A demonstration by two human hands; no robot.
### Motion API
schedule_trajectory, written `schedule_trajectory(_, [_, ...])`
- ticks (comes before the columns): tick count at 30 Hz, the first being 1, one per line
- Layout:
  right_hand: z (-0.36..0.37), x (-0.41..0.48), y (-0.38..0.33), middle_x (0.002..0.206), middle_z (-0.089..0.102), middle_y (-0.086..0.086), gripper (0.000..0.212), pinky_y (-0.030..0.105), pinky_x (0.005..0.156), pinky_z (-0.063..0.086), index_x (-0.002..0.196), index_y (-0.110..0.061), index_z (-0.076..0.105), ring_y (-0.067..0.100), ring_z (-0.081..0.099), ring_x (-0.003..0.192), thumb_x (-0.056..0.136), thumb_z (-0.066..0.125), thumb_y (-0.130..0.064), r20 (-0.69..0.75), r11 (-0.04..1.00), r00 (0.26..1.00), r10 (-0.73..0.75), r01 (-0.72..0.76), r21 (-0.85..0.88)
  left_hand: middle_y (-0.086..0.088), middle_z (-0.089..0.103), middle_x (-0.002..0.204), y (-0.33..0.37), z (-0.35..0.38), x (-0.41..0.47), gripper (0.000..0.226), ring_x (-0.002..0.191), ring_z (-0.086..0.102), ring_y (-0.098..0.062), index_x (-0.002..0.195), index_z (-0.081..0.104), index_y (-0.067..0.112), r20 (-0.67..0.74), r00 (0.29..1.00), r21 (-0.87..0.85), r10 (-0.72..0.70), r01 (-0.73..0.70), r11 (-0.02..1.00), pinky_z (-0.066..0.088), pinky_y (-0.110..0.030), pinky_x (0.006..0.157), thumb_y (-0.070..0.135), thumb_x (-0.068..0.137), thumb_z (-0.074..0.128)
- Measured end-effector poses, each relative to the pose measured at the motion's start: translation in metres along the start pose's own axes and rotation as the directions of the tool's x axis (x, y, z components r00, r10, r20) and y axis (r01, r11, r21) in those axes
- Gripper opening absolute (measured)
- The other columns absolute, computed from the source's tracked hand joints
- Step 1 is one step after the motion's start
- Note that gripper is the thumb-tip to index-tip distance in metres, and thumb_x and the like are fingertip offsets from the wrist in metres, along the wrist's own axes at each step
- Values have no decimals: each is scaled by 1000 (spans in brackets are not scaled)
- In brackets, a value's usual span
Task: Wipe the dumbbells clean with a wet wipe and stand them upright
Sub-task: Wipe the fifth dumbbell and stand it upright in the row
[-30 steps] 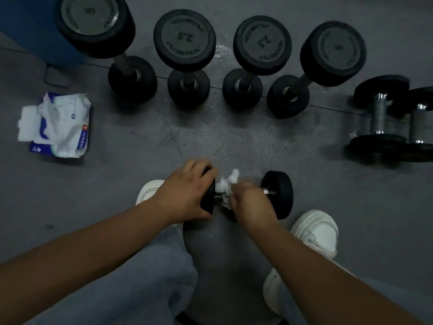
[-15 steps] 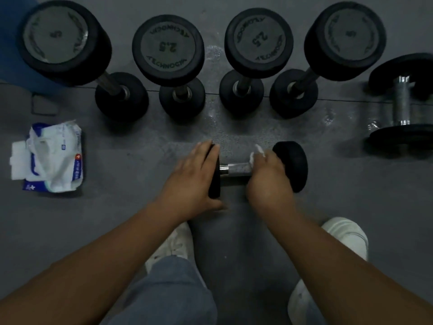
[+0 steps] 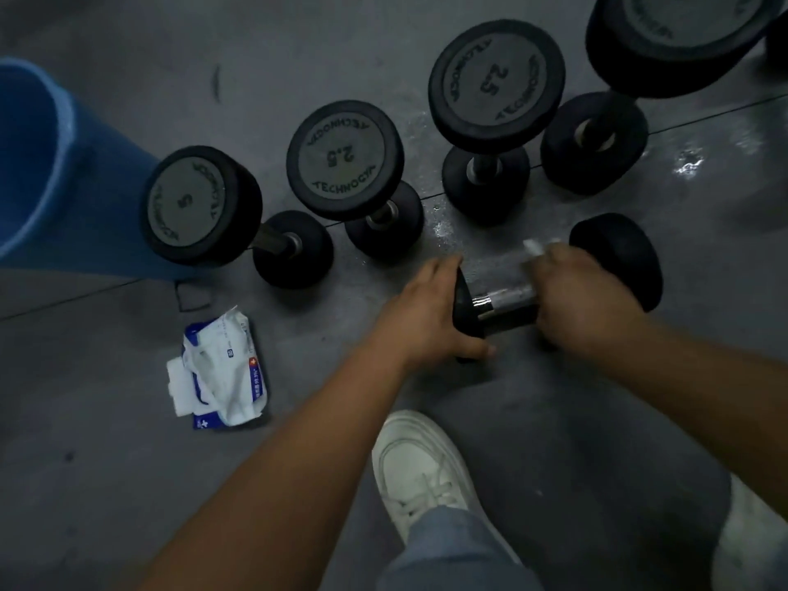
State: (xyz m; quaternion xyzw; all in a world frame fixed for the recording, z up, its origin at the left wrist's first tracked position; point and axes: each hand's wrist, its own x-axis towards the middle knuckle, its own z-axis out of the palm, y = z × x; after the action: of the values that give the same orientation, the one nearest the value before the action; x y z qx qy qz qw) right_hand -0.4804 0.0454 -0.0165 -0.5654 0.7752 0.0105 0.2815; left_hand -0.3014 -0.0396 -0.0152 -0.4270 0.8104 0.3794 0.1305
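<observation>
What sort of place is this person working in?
Probably a gym or weights room. Black upright dumbbells marked 2.5 and 5 stand in a row on the dark grey floor. The left hand grips a sideways dumbbell, and the right hand holds a wet wipe on its handle.

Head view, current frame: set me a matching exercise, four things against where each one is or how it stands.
Things:
1. small dumbbell
2. dumbbell marked 5
3. wipe pack
4. wet wipe

States:
A. standing on end beside the blue bin
B. horizontal, with the left hand gripping one head
C. in the right hand, at the handle
D. lying left of the left forearm

Pairs: 1-B, 2-A, 3-D, 4-C
</observation>
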Motion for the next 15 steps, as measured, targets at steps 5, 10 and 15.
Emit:
schedule_trajectory(5, [4,-12,-8,155,24,10,76,42,114,33,152,-19,25,29,25,142,83,55,-15,82,990,986,-143,144,-5,1,25,154,1,8,-4,127,139,35,-21,152,18,24,-50,999,8,11,-10,1000,40,-44,109,54,51,87])
schedule_trajectory(10, [4,-24,-15,158,15,11,79,41,116,26,154,-19,20,30,10,148,84,56,-16,89,991,987,-133,132,14,3,25,153,3,9,-8,125,138,36,-20,152,18,23,-80,997,22,18,-16,1000,41,-44,108,52,52,88])
schedule_trajectory(15, [-3,-23,-1,156,25,5,81,37,113,31,154,-23,20,23,12,149,82,54,-10,-4,995,997,-80,80,61,3,21,155,5,13,-14,127,141,32,-21,153,17,23,-109,994,40,26,-22,999,38,-44,111,53,53,88])
